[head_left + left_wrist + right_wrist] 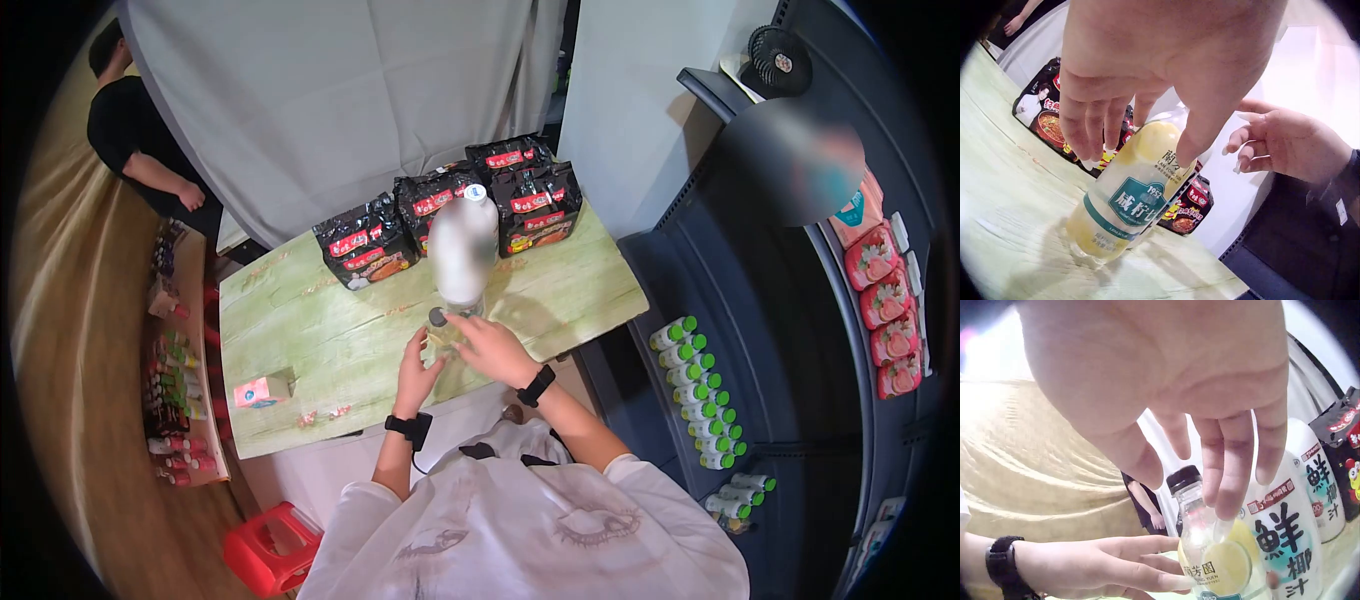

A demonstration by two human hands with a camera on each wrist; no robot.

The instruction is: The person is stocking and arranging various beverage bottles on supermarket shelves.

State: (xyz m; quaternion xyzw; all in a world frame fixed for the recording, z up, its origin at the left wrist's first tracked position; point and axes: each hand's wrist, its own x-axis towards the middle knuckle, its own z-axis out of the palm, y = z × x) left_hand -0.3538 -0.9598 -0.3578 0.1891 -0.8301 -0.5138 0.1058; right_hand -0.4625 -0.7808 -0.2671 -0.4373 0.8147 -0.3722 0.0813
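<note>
A clear lemon drink bottle [1125, 203] with a teal label and a black cap [1183, 478] stands upright on the table. My left hand [414, 375] is at its near left side, thumb and straight fingers spread on either side of the bottle. Over its upper part hovers my right hand [497, 352], fingers loosely extended downward, fingertips close to the bottle's neck and shoulder. Right behind it are two white coconut juice bottles [1285, 540] with large dark characters; the nearer one is blurred in the head view.
Several black noodle packs [365, 245] line the back of the green table [560, 310]. A small pink carton [262, 392] sits at the left end. To the right, dark shelves hold green-capped bottles [690, 375]; a red stool [272, 550] stands lower left. Another person [145, 130] is at the far left.
</note>
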